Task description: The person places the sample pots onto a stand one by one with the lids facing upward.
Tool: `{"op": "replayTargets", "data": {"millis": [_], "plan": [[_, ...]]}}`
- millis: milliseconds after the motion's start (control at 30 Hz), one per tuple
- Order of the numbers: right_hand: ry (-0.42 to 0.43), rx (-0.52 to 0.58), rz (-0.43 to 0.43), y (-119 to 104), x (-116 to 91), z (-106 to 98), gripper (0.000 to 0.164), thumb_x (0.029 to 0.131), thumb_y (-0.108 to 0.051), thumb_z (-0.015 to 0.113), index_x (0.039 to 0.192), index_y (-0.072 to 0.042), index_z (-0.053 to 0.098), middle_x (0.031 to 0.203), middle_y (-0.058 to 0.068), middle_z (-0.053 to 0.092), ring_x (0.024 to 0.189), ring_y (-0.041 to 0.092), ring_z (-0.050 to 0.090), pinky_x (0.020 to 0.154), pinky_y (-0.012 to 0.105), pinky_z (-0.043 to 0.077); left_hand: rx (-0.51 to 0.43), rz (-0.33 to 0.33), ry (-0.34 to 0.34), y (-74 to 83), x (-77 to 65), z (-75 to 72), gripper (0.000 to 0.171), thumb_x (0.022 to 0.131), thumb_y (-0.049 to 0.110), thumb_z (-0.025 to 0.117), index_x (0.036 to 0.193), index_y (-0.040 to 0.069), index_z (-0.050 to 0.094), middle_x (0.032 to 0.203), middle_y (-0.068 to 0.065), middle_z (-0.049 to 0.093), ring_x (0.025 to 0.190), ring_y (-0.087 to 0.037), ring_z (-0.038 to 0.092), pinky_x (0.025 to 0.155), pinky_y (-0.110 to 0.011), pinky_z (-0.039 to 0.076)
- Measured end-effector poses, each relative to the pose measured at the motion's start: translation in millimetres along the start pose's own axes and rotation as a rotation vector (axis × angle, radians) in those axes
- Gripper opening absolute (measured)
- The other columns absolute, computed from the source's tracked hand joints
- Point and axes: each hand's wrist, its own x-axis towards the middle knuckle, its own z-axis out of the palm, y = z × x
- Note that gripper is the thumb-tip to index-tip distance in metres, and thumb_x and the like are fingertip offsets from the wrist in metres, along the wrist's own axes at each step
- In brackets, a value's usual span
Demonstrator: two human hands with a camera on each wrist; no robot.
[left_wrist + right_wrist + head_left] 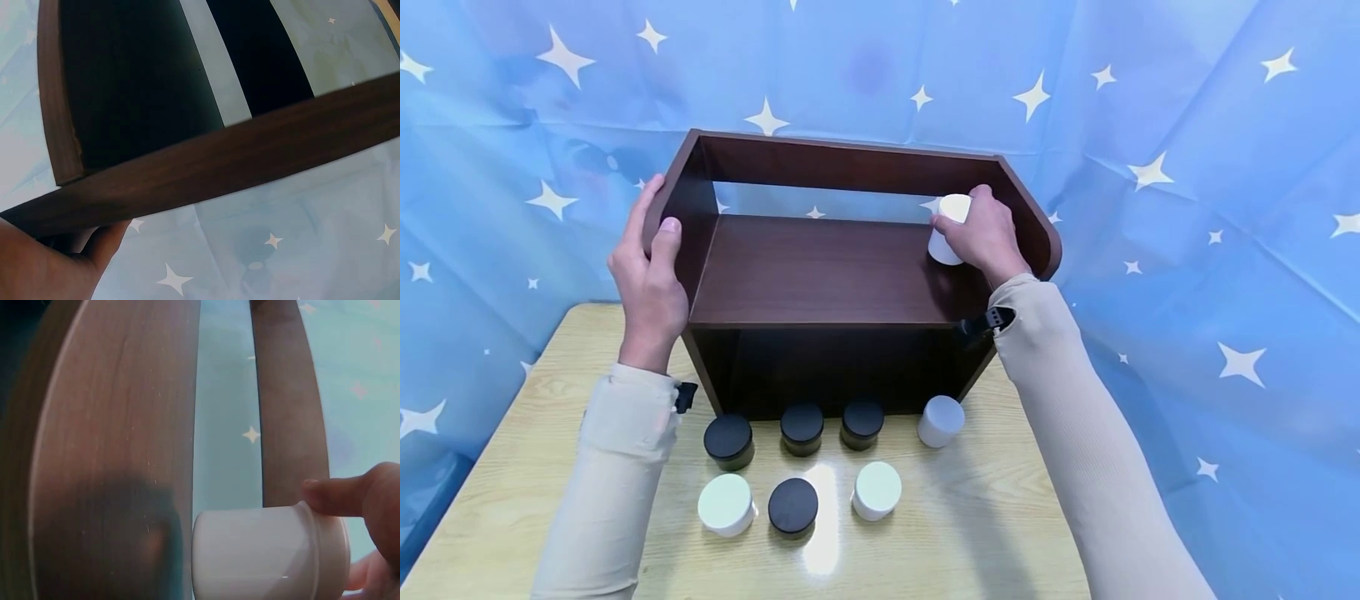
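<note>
My right hand (987, 237) pinches a white lidded jar (946, 250) at the right end of the upper shelf board of a dark brown wooden rack (820, 271). In the right wrist view the thumb and fingers lie about the lid end of the white jar (253, 553), its base close to the board; whether it touches cannot be told. My left hand (651, 279) grips the rack's left side panel, thumb on the front edge. The left wrist view shows part of the left hand (50, 265) below the panel's edge (250, 165).
On the wooden table (1000, 500) before the rack stand black-lidded jars (728, 439), (802, 427), (862, 422), (793, 506) and white jars (726, 504), (876, 490), (941, 420). A blue star-patterned cloth (865, 75) hangs behind.
</note>
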Motion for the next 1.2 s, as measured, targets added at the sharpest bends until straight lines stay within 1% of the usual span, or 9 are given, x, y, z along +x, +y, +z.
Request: {"op": "replayTargets", "data": {"millis": [100, 300, 567, 700, 833, 1033, 1200], "plan": [[0.001, -0.009, 0.014, -0.3, 3.3, 1.2, 0.072, 0.095, -0.041, 0.061, 0.148, -0.003, 0.030, 0.143, 0.021, 0.049, 0.125, 0.032, 0.052, 0.103, 0.046, 0.053, 0.002, 0.001, 0.003, -0.1, -0.4, -0.2, 0.050, 0.098, 0.034, 0.046, 0.147, 0.029, 0.053, 0.152, 0.003, 0.052, 0.139, -0.010, 0.048, 0.110, -0.021, 0.038], [-0.005, -0.020, 0.040, 0.4, 9.2, 3.0, 0.072, 0.095, -0.042, 0.061, 0.147, -0.003, 0.030, 0.144, 0.022, 0.048, 0.128, 0.033, 0.051, 0.104, 0.046, 0.052, 0.000, 0.002, 0.009, -0.9, -0.3, 0.5, 0.050, 0.097, 0.035, 0.046, 0.146, 0.031, 0.053, 0.151, 0.002, 0.054, 0.134, -0.012, 0.052, 0.105, -0.020, 0.040], [0.013, -0.019, 0.042, 1.1, 15.0, 4.1, 0.072, 0.095, -0.042, 0.062, 0.145, 0.000, 0.032, 0.143, 0.023, 0.049, 0.129, 0.034, 0.051, 0.105, 0.045, 0.051, -0.001, 0.003, 0.008, -0.7, -0.2, -0.8, 0.049, 0.097, 0.034, 0.046, 0.146, 0.031, 0.053, 0.150, 0.001, 0.055, 0.132, -0.013, 0.054, 0.103, -0.019, 0.041], [0.019, -0.015, 0.048, 1.0, 17.0, 5.5, 0.074, 0.094, -0.043, 0.062, 0.147, 0.000, 0.031, 0.144, 0.023, 0.048, 0.130, 0.034, 0.050, 0.105, 0.046, 0.051, 0.001, 0.002, 0.007, -0.2, 0.2, -0.9, 0.049, 0.096, 0.036, 0.046, 0.145, 0.033, 0.053, 0.149, 0.000, 0.056, 0.131, -0.013, 0.055, 0.101, -0.019, 0.042], [0.029, -0.017, 0.050, 0.4, 19.4, 6.5, 0.076, 0.094, -0.043, 0.062, 0.147, 0.001, 0.031, 0.144, 0.023, 0.047, 0.130, 0.034, 0.050, 0.105, 0.046, 0.051, 0.004, 0.003, 0.004, -0.9, 0.6, -0.5, 0.050, 0.096, 0.037, 0.046, 0.145, 0.033, 0.053, 0.149, 0.000, 0.056, 0.131, -0.013, 0.054, 0.101, -0.019, 0.041], [0.031, -0.036, 0.053, -1.1, 23.2, 9.3, 0.075, 0.094, -0.043, 0.062, 0.146, 0.002, 0.032, 0.144, 0.023, 0.047, 0.131, 0.034, 0.049, 0.106, 0.045, 0.050, 0.001, 0.008, 0.012, -2.0, 1.0, -0.6, 0.051, 0.096, 0.036, 0.046, 0.146, 0.030, 0.054, 0.151, 0.002, 0.054, 0.133, -0.012, 0.053, 0.103, -0.018, 0.041], [0.038, -0.037, 0.065, -1.4, 25.6, 10.3, 0.075, 0.094, -0.043, 0.063, 0.146, 0.001, 0.032, 0.144, 0.023, 0.047, 0.131, 0.034, 0.049, 0.106, 0.045, 0.050, -0.003, 0.005, 0.014, -2.1, 1.2, -0.1, 0.051, 0.095, 0.037, 0.047, 0.145, 0.031, 0.054, 0.150, 0.002, 0.055, 0.133, -0.012, 0.053, 0.103, -0.018, 0.041]]}}
